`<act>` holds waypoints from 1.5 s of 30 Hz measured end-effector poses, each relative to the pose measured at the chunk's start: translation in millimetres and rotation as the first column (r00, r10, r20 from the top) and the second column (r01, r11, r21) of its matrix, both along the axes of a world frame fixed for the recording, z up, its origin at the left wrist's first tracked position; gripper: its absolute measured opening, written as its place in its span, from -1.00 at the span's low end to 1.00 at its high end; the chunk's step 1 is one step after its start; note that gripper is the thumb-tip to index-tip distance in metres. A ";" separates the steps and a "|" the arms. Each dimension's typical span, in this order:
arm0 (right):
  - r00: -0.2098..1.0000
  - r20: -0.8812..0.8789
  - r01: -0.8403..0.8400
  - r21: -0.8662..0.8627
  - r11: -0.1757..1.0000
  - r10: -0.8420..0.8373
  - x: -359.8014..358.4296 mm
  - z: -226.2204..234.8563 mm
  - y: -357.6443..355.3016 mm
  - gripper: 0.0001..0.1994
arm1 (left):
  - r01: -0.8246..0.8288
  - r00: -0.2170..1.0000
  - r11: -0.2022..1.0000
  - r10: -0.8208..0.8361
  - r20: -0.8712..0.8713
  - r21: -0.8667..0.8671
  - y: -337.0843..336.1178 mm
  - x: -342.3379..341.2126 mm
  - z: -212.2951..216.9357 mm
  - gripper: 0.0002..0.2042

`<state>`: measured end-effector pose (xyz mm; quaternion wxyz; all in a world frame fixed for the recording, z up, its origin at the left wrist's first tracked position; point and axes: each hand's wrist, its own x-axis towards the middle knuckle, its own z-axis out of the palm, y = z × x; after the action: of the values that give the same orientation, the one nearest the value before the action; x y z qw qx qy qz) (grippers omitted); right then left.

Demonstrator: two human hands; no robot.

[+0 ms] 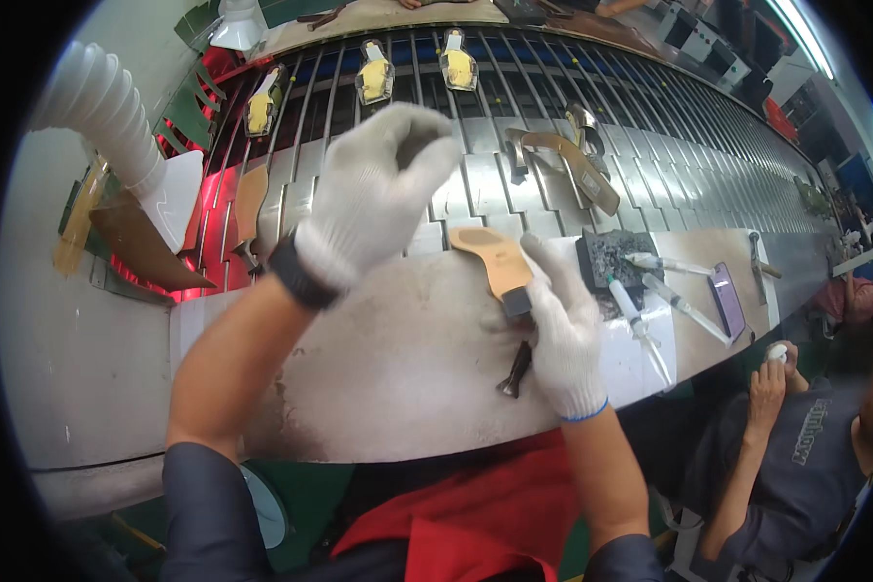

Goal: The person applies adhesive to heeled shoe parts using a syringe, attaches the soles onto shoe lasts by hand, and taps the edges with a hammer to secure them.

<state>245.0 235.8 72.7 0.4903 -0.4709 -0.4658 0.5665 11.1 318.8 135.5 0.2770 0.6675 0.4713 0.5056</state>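
Note:
Both my hands wear white knit gloves. My right hand (561, 325) grips a tan shoe insole with a dark heel part (495, 262), holding it over the worn white bench (378, 369). A dark metal heel piece (515, 371) hangs just below that hand. My left hand (373, 189) is raised above the bench edge, fingers curled with the fingertips pinched together; whether it holds something small I cannot tell. A black band sits on my left wrist.
A slatted metal conveyor (650, 136) carries yellow shoe lasts (374, 76) and another tan insole (572, 165). A dark block (606, 257), syringes (650, 325), a purple phone (727, 299) and a hammer (759, 257) lie to the right. A white duct (107, 107) stands left. Another seated person (795, 456) is at right.

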 end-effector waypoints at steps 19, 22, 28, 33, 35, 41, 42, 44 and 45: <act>0.934 -0.083 -0.329 0.183 0.926 0.348 38.6 -22.8 15.1 -0.39 | -0.764 0.574 0.626 0.546 -0.610 -0.159 418.9 64.8 -135.0 0.19; 0.908 -0.093 -0.412 -0.036 0.910 0.408 41.5 -7.6 11.3 -0.37 | -0.723 0.633 0.669 0.542 -0.552 -0.173 388.6 51.7 -124.3 0.12; 0.968 0.187 -0.197 0.169 0.966 0.165 10.5 -21.4 1.8 -0.61 | -0.400 0.854 0.916 0.386 -0.349 0.034 193.4 3.5 -79.2 0.05; 0.998 0.052 -0.030 -0.094 0.995 0.034 -48.7 -13.3 -46.9 -0.74 | -0.352 0.887 0.925 0.378 -0.266 0.142 -36.7 -40.1 -60.2 0.03; 0.962 0.272 -0.013 0.133 0.991 -0.024 -66.4 -30.6 -70.5 -0.74 | -0.379 0.853 0.909 0.417 -0.313 0.176 -121.0 -66.4 -71.4 0.02; 0.785 0.585 -0.178 0.528 0.831 -0.204 -37.2 -35.7 -98.4 -0.37 | -0.378 0.615 0.868 0.495 -0.614 0.321 -292.5 -139.5 -84.3 0.02; 0.818 0.553 -0.180 0.512 0.840 -0.161 -29.9 -29.3 -89.1 -0.41 | -0.335 0.622 0.890 0.455 -0.638 0.309 -304.4 -142.8 -86.8 -0.01; 0.995 0.094 -0.025 0.401 0.916 -0.014 -43.4 -6.9 -74.9 -0.52 | -0.311 0.705 0.898 0.438 -0.558 0.311 -313.8 -146.5 -91.0 -0.12; 0.997 0.056 0.027 0.375 0.926 -0.051 -53.0 2.5 -65.5 -0.63 | -0.402 0.771 0.891 0.454 -0.446 0.212 -319.1 -144.2 -96.9 -0.16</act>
<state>192.1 170.2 75.2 0.5669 -0.3960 -0.5715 0.4419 -133.1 -0.3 38.5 -0.0076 0.6606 0.6379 0.3958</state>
